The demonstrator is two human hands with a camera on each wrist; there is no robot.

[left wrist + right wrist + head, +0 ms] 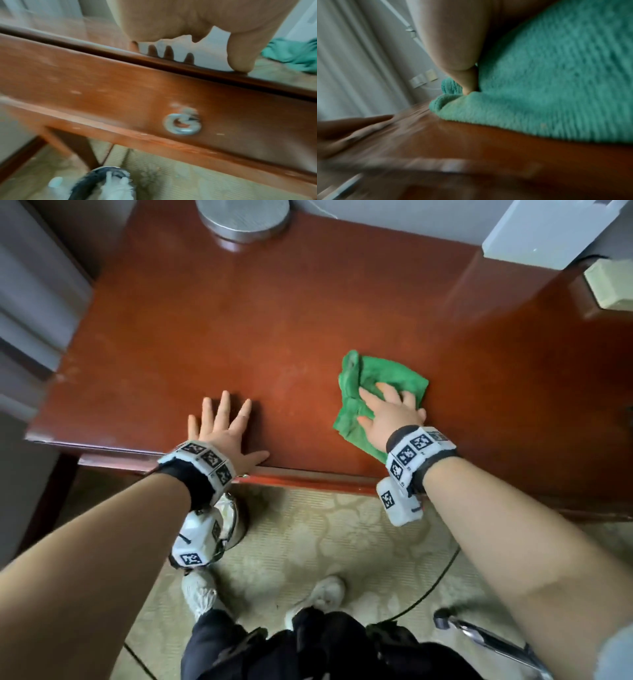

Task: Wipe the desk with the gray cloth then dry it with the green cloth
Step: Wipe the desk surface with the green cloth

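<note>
1. The green cloth (371,392) lies crumpled near the desk's (274,320) front edge.
2. The right hand (390,412) presses it flat-fingered (drying, apparently); overlap the strokes.
3. The left hand (222,429) rests spread, bracing.
</note>
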